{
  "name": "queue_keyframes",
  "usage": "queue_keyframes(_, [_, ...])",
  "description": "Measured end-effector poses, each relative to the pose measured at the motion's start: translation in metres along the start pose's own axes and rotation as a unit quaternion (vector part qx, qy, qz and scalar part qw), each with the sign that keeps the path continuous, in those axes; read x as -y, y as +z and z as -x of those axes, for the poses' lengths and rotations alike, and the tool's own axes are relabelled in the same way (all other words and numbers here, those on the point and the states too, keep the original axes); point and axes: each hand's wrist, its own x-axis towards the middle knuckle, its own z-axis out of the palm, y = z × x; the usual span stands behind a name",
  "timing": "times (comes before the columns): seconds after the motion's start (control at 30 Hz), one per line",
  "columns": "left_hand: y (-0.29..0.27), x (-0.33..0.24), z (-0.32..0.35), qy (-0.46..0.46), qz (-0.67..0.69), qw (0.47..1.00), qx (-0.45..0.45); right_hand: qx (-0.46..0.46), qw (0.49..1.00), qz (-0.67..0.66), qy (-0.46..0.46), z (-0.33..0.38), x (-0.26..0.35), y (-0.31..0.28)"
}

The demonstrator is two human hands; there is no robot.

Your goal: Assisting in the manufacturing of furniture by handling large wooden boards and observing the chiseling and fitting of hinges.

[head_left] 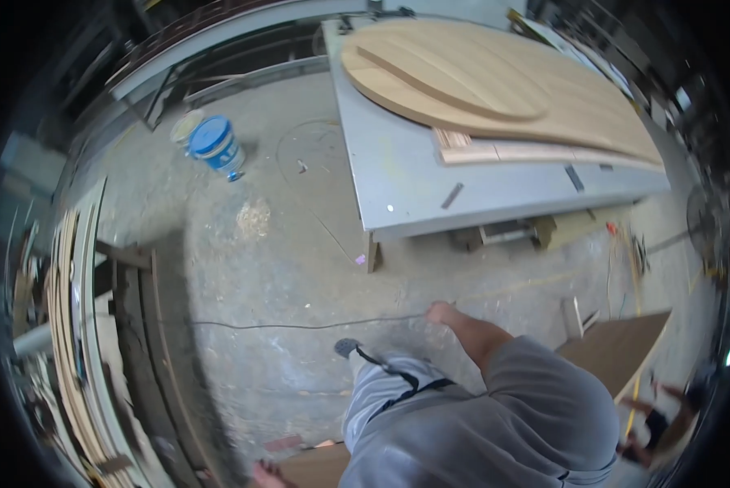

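Note:
My right hand (441, 311) hangs in front of my body at the end of a bent arm. Its fingers look curled closed, and what they hold, if anything, is hidden. A thin dark cord (316, 327) runs across the floor and meets that hand in the picture; whether they touch I cannot tell. At the lower edge, my left hand (269, 473) is partly cut off and blurred, beside a flat brown board (320, 465). Ahead to the right stands a grey-topped table (397, 191) bearing a large rounded wooden panel (576, 89) with a smaller curved piece (454, 80) on it.
Long wood strips (66, 325) lie on a rack at the left. A blue-lidded bucket (213, 140) stands farther off, near a pile of shavings (254, 218). At the right are a brown panel (617, 350), a standing fan (704, 220) and another person (666, 419).

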Motion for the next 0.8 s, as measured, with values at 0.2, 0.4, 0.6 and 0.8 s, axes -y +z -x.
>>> queue_keyframes(0.2, [0.025, 0.089, -0.092, -0.188, -0.227, 0.822, 0.487, -0.138, 0.925, -0.352, -0.033, 0.031, 0.127, -0.014])
queue_keyframes(0.4, [0.115, 0.079, -0.166, -0.289, -0.35, 0.744, 0.49, -0.258, 0.868, -0.401, 0.141, 0.124, 0.121, 0.047])
queue_keyframes(0.6, [0.235, 0.039, -0.083, -0.059, -0.478, 0.68, 0.552, -0.185, 0.747, -0.452, 0.451, 0.261, 0.059, 0.269])
queue_keyframes(0.8, [0.428, -0.001, 0.142, 0.284, -0.351, 0.469, 0.759, -0.145, 0.565, -0.587, 0.561, 0.286, 0.085, 0.387])
